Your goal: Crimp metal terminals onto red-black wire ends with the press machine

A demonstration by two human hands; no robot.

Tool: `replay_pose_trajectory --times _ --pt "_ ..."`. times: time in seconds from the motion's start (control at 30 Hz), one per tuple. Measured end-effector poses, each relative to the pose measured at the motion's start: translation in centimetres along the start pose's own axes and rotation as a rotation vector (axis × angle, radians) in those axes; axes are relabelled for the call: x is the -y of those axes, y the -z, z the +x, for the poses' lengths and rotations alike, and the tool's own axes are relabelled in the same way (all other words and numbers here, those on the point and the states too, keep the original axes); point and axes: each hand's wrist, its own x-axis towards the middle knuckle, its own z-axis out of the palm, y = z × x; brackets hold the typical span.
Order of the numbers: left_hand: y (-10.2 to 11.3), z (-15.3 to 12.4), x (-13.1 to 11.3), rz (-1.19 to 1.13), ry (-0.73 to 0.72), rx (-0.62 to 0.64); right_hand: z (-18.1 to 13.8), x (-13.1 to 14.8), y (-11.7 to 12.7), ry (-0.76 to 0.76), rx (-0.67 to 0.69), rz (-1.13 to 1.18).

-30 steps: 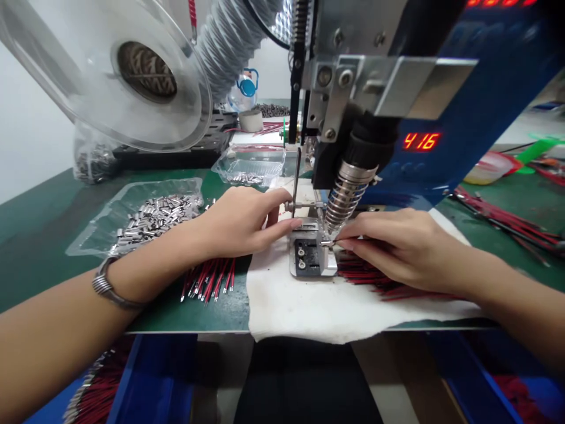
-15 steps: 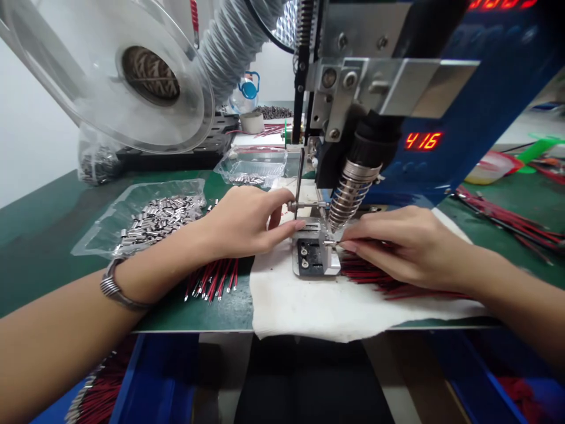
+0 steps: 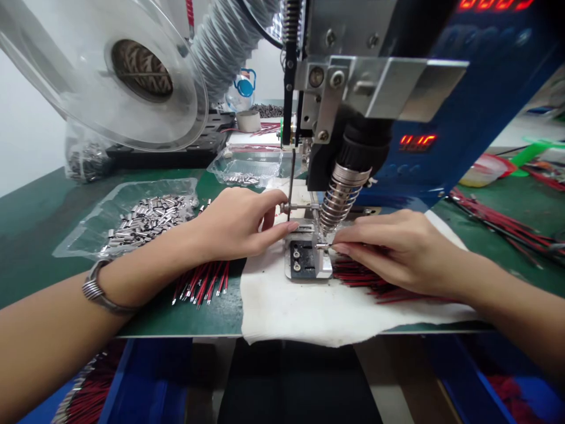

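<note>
My left hand (image 3: pixel 238 224) rests on the white cloth (image 3: pixel 309 306), its fingers stretched toward the small metal fixture (image 3: pixel 304 259) and touching its left edge. My right hand (image 3: pixel 388 247) pinches a thin wire with a small metal tube (image 3: pixel 323 245) at its tip, held at the fixture's top right under the ribbed metal nozzle (image 3: pixel 342 191) of the blue machine (image 3: pixel 463 112). A bundle of red wires (image 3: pixel 200 282) lies under my left wrist. More red wires (image 3: pixel 366 280) lie beneath my right hand.
A clear bag of small metal tubes (image 3: pixel 141 218) lies on the green mat at left. A clear tray (image 3: pixel 247 168) with a few tubes sits behind. A large clear reel (image 3: pixel 123 70) and a grey hose (image 3: pixel 220 41) hang overhead. Further red wires (image 3: pixel 498 224) lie at right.
Both hands keep their places at the fixture. The view has shifted slightly, and the red digits on the machine's display now look blurred.
</note>
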Motion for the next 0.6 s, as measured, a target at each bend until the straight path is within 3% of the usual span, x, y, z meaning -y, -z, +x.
replay_pose_trajectory --times 0.2,0.6 --pt "-0.32 0.02 -0.10 0.066 0.078 -0.032 -0.08 0.15 -0.06 -0.010 -0.010 -0.021" --pt "0.06 0.04 -0.20 0.043 0.054 -0.047 0.16 0.40 0.03 -0.009 -0.005 -0.034"
